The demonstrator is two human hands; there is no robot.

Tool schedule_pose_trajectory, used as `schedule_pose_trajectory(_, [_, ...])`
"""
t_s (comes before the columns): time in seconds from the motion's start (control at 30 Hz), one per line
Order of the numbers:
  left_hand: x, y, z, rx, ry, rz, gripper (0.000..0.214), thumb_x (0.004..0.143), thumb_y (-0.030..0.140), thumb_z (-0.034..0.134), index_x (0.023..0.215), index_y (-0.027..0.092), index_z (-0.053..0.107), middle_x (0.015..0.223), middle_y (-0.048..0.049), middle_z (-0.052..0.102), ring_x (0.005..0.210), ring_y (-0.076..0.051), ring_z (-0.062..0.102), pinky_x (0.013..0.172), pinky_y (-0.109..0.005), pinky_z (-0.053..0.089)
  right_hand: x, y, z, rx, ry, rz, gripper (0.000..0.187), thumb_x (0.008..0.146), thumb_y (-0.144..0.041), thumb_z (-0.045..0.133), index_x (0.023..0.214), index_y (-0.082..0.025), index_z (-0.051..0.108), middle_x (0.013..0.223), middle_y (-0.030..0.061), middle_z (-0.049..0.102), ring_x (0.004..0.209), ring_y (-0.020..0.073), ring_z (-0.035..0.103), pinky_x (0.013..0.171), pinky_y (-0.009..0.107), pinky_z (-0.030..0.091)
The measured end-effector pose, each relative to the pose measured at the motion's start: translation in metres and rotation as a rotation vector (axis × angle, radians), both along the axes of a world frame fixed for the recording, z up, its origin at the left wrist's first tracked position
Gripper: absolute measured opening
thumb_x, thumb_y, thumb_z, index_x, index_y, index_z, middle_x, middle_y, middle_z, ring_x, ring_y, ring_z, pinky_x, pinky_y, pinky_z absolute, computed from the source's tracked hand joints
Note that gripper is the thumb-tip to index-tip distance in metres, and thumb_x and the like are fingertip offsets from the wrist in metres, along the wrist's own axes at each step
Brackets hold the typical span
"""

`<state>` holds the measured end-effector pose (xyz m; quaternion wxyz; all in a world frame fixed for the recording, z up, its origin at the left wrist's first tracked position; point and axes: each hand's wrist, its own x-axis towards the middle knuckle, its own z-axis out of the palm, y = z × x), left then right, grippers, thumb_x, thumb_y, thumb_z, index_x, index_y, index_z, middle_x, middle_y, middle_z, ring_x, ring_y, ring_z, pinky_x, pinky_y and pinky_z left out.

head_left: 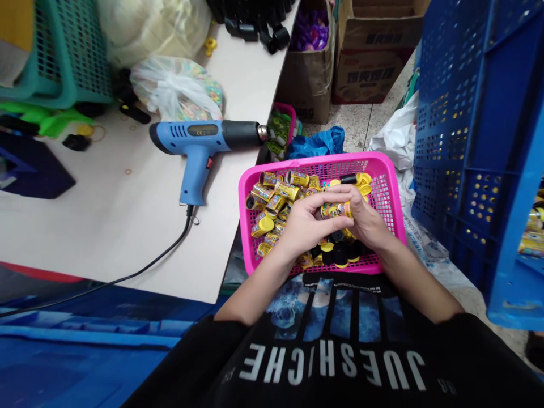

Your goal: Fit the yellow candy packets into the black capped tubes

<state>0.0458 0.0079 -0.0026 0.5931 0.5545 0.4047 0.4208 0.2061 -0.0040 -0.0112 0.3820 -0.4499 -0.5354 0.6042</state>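
Black lettered T-shirt (331, 362) is leaning over a pink plastic basket (385, 192) just beside the edge of the worktop (127, 226); the left hand (304, 224) and right hand (366, 218) are together, clamping one yellow-labelled canister (335, 210) above heaped canisters (272, 204) inside the basket.

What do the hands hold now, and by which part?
A small printed cylinder, held at its two ends: the left hand at one end, the right hand at the other.

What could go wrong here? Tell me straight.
The heat gun has its nozzle pointing toward a blue plastic bag, which could scorch if the gun is on. The wrapped canister between the left hand and right hand could slip into the pink basket, knocking others over its rim.
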Motion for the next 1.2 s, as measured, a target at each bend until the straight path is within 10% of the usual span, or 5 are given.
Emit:
schedule_pose_trajectory(0.23, [-0.041,0.009,-0.001,0.298,0.342,-0.001,0.037,0.098,0.044,0.062,0.129,0.025,0.058,0.128,-0.0091,0.065,0.119,-0.023,0.061,0.107,-0.038,0.049,0.036,0.017,0.004,0.126,-0.486,-0.135,0.044,0.104,-0.056,0.040,0.117,-0.024,0.067,0.115,0.0094,0.073,0.105,0.0235,0.068,0.094,0.041,0.055])
schedule_pose_trajectory(0.47, [-0.059,0.009,-0.007,0.370,1.045,0.040,0.032,0.094,0.032,0.067,0.125,0.023,0.064,0.147,-0.0167,0.050,0.140,-0.041,0.041,0.117,-0.067,0.030,0.035,0.021,-0.016,0.165,-1.258,0.321,0.020,0.091,-0.028,0.071,0.107,-0.017,0.076,0.112,0.0158,0.075,0.114,0.0359,0.063,0.093,0.046,0.050])
schedule_pose_trajectory(0.67, [-0.032,0.006,-0.003,0.531,0.697,-0.060,0.022,0.096,0.029,0.067,0.116,0.020,0.070,0.123,-0.0105,0.071,0.119,-0.026,0.064,0.105,-0.045,0.049,0.038,0.026,0.002,0.227,-1.028,0.435,0.022,0.099,-0.024,0.060,0.105,-0.021,0.080,0.102,0.0097,0.080,0.100,0.0260,0.069,0.091,0.038,0.050])
schedule_pose_trajectory(1.0, [-0.019,0.014,-0.025,0.173,0.547,-0.159,0.017,0.094,0.028,0.067,0.098,0.023,0.083,0.097,-0.0054,0.079,0.090,-0.020,0.072,0.086,-0.033,0.053,0.042,0.039,-0.001,0.335,-0.937,0.547,0.018,0.095,-0.034,0.069,0.090,-0.020,0.079,0.088,0.0085,0.075,0.091,0.0255,0.068,0.087,0.039,0.049])
schedule_pose_trajectory(1.2, [-0.025,0.016,-0.028,0.016,0.459,0.008,0.035,0.084,0.022,0.076,0.119,0.022,0.075,0.080,0.0006,0.072,0.069,-0.013,0.063,0.072,-0.029,0.050,0.048,0.034,-0.002,0.231,-0.778,0.224,0.033,0.102,-0.040,0.052,0.121,-0.021,0.073,0.126,0.0126,0.073,0.121,0.0302,0.064,0.109,0.050,0.045])
